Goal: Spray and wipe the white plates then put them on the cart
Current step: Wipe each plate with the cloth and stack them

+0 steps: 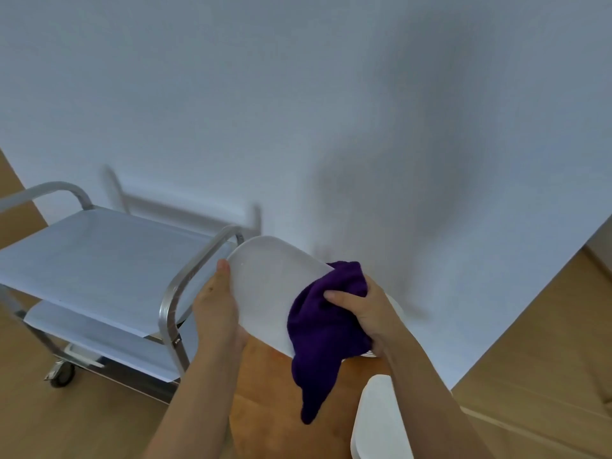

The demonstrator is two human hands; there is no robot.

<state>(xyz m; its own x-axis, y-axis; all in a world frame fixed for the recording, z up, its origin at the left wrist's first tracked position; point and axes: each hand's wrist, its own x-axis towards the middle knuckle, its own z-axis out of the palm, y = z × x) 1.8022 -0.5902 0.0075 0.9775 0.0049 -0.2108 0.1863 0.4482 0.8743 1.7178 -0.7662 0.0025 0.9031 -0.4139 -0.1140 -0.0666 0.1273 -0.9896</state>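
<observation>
Left hand (215, 304) grips the near-left rim of the white oblong ceramic plate (265, 286), thumb over the edge, fingers hidden behind it. Plate is held tilted in the air above the round wooden tabletop (265, 392), long axis running from near-right to far-left, toward the steel two-shelf cart (99, 260). Right hand (361, 313) has its fingers curled around the bunched purple cloth (324, 329), pressed on the plate's near-right end. Cart's top shelf sits just beyond the plate's far end, on the left-hand side. Judgement: wipe in progress; left hand is the nearer one for placing.
</observation>
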